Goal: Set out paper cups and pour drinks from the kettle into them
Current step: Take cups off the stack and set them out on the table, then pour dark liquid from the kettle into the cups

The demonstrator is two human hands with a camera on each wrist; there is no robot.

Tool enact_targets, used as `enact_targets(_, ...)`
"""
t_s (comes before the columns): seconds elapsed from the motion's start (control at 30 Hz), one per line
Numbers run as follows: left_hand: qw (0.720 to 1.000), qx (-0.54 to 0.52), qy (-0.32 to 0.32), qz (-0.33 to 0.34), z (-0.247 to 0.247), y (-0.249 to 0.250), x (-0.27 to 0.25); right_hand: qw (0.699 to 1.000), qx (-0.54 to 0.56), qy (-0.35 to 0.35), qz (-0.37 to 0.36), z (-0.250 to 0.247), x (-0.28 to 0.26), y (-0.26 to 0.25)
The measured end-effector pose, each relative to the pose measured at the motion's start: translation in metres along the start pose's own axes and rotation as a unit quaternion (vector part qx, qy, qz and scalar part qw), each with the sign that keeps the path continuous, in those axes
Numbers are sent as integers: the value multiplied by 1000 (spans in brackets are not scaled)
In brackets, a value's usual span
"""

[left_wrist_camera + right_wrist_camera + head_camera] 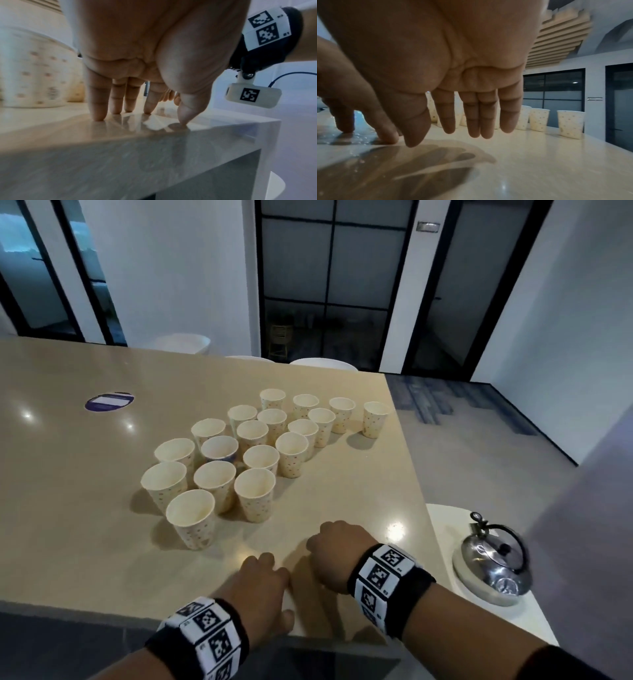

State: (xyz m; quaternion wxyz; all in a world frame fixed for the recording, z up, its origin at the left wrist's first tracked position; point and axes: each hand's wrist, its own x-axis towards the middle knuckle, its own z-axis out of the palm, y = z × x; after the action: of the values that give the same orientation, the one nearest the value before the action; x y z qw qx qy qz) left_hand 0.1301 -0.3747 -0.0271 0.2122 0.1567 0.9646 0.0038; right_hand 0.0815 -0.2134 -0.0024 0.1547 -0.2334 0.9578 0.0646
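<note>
The head view looks forward and down from above the near edge of the glossy beige table (85,474), taking in its right corner and the dark glass-panelled doors (329,282) far behind. The left wrist view sits low, under the left hand (154,54), very close to the tabletop edge, facing right along it (the far side looks blurred, so its reach is uncertain). The right wrist view hangs under the right hand (436,54), facing the far side. All three views share the cluster of spotted cream paper cups (219,481).
</note>
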Motion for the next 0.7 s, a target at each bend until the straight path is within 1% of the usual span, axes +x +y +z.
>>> enact_targets(0.07, 1000, 8, -11, 23, -9, 20, 15, 999, 21, -3, 26, 6, -5, 22)
enact_targets(0.17, 997, -6, -47, 53, -22, 42, 42, 995, 72, -8, 69, 11, -9, 55)
enact_targets(0.27, 995, -20, -79, 51, -34, 52, 77, 988, 103, -9, 113, 18, -5, 84)
enact_targets(0.37, 994, -7, -101, 45, -47, 54, 110, 980, 128, 18, 152, 30, 4, 97)
enact_targets(0.43, 993, -9, -106, 57, -57, 55, 128, 977, 135, 31, 161, 37, 13, 105)
enact_targets(0.47, 992, -6, -108, 62, -61, 58, 133, 977, 136, 23, 163, 38, 16, 108)
enact_targets(0.57, 993, 6, -97, 62, -70, 66, 150, 978, 144, -12, 150, 33, 24, 120)
enact_targets(0.63, 996, 10, -67, 66, -74, 70, 161, 972, 154, -3, 177, 31, 22, 129)
enact_targets(0.7, 996, 5, -38, 84, -75, 75, 172, 966, 142, 5, 217, 34, 18, 145)
